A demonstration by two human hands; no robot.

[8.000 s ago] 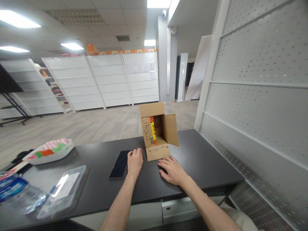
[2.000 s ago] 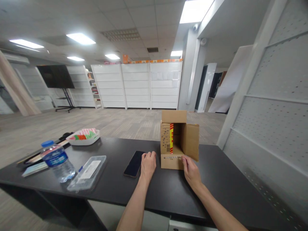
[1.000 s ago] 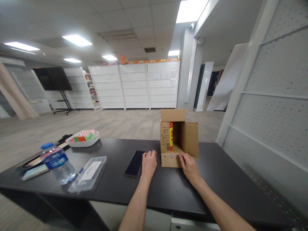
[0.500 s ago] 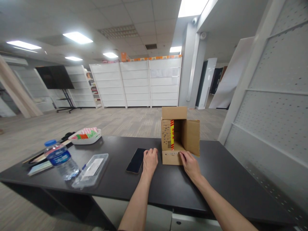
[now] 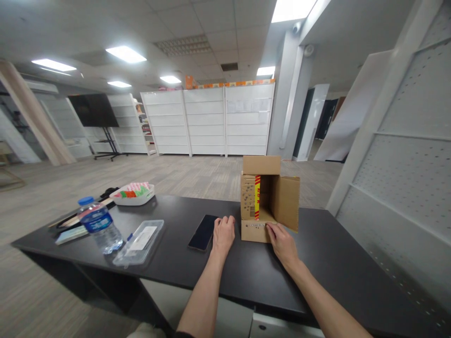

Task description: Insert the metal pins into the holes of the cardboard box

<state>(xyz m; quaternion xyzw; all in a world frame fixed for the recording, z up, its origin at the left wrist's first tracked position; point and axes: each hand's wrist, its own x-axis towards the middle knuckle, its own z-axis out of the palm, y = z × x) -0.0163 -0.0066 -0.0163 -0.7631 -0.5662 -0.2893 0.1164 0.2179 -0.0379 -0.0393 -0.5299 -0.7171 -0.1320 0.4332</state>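
A brown cardboard box [image 5: 259, 188] stands on the desk, its opening facing me and its flaps spread. Along its lower front flap [image 5: 254, 234] runs a row of small shiny dots, too small to name. My right hand [image 5: 283, 244] touches the right end of that row, thumb and fingertips pinched together; whatever they hold is hidden. Left of the box, my left hand [image 5: 223, 234] rests with curled fingers close to the right edge of a black smartphone [image 5: 203, 232]. Whether anything lies inside those fingers is hidden. More dark dots show on the box's left flap, beside yellow-and-red tape.
On the dark desk [image 5: 169, 272], a clear plastic case [image 5: 143, 241] lies left of the phone. A water bottle [image 5: 100, 225] leans beside it. Farther back sits a white basket [image 5: 136, 201] with colourful packets. A perforated panel [image 5: 416, 188] rises at the right.
The view has turned slightly left, so everything appears shifted right. Both hands keep nearly the same places at the box and the phone.
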